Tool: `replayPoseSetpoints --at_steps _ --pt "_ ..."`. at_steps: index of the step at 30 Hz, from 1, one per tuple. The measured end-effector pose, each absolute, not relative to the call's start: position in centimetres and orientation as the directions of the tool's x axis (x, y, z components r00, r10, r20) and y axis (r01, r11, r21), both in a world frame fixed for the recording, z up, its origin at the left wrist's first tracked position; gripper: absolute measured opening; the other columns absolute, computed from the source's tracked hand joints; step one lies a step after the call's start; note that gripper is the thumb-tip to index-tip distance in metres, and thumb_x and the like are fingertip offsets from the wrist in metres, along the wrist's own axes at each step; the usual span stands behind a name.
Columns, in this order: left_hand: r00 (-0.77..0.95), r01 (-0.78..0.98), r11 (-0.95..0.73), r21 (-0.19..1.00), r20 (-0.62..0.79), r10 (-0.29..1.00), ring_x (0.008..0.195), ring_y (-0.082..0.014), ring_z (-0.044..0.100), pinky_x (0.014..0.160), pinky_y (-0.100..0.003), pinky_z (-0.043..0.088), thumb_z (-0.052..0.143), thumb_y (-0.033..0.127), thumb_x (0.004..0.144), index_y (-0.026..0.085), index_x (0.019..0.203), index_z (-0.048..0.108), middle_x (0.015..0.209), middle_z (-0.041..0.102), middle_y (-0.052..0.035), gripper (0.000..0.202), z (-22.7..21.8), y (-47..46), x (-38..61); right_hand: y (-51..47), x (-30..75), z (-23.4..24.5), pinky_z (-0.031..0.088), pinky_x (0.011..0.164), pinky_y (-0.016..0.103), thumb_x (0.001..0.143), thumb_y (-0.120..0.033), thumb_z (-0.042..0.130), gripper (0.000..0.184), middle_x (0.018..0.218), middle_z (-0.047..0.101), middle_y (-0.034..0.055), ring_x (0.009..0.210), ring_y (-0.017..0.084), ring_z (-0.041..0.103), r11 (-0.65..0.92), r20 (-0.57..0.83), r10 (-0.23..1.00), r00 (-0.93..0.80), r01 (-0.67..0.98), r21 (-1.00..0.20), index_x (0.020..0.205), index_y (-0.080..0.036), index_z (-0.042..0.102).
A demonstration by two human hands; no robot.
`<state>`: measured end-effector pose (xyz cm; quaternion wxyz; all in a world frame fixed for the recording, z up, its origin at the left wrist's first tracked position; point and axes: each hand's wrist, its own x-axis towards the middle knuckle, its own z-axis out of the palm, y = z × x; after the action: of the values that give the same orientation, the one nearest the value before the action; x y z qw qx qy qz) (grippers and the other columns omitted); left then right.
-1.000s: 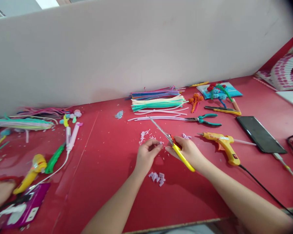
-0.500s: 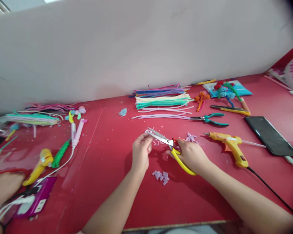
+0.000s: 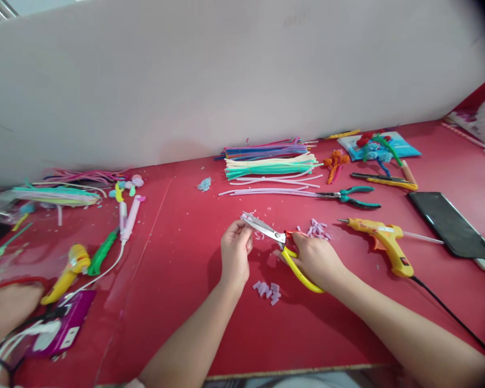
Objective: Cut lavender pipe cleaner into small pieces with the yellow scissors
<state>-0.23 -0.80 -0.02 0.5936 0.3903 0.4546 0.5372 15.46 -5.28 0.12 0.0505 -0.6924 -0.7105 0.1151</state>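
Note:
My right hand (image 3: 317,260) is wrapped round the scissors (image 3: 270,230), which have yellow and red handles. Their slightly parted blades point left, with the tips at the fingers of my left hand (image 3: 235,254). Between the pinched thumb and fingertips there is a small lilac pipe cleaner piece (image 3: 244,216), mostly hidden by fingers and blade. Fine lilac clippings (image 3: 260,235) are scattered beneath the scissors. Nearer the front edge sits a little heap of short lilac pieces (image 3: 268,291). Another heap of short pieces (image 3: 318,228) lies just beyond my right hand.
Pipe cleaner bundles (image 3: 270,166) lie at the back, with pliers (image 3: 350,196) in front of them. To the right are a yellow glue gun (image 3: 382,240) with a cord and a black phone (image 3: 455,223). Another person's arm (image 3: 12,312) rests at left beside a purple power bank (image 3: 70,326).
The view has shifted very slightly. My hands keep nearly the same pose, the scissors at the left fingertips, and the blades look about as parted as before.

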Motion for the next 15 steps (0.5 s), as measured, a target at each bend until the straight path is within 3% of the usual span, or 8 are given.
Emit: replayPoseSetpoints --at_steps 15 --pt "-0.014 -0.261 0.113 0.959 -0.121 0.993 0.038 -0.0030 0.026 0.037 -0.017 0.015 0.055 0.026 0.068 0.016 0.071 0.051 0.046 0.030 0.0076 0.011 0.30 -0.85 -0.13 -5.34 15.49 -0.01 0.021 0.044 0.023 0.074 -0.060 0.029 0.044 0.056 0.056 0.0032 0.050 0.016 0.054 0.018 -0.084 0.996 -0.038 0.974 -0.224 0.069 -0.019 0.045"
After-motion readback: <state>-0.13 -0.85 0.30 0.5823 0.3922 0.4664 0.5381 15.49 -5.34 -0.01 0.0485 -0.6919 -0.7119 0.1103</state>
